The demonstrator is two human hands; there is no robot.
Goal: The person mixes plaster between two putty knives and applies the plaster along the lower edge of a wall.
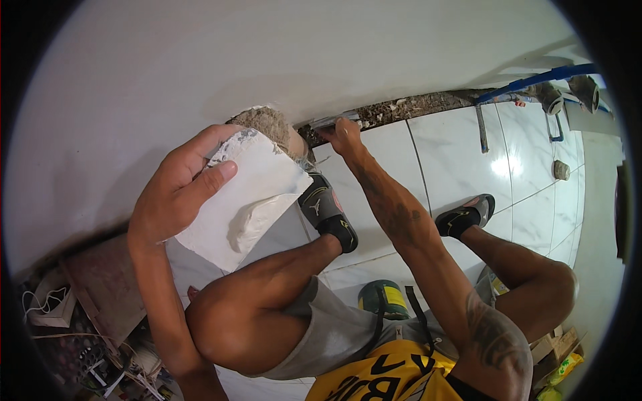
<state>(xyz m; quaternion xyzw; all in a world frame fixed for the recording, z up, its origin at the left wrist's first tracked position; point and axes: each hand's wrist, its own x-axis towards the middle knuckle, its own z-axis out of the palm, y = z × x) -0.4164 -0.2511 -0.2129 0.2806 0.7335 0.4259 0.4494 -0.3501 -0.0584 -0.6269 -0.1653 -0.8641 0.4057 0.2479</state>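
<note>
My left hand (177,194) grips a white square board (257,174), with a smear of white putty (253,220) on its lower right part. My right hand (341,137) is closed on a metal putty knife (330,120), reaching to the dark, rough channel (401,107) along the foot of the white wall (200,53). Just left of the knife, behind the board, a rough cement-crusted cylinder (266,119) stands against the wall; its lower part is mostly hidden.
My sandalled feet (319,207) are on white tiles. A green bucket (382,297) sits between my legs. At right are blue pipes (515,85), a hacksaw (557,130) and a small round block (561,170). Clutter (93,354) fills the lower left; wood pieces (552,347) lie lower right.
</note>
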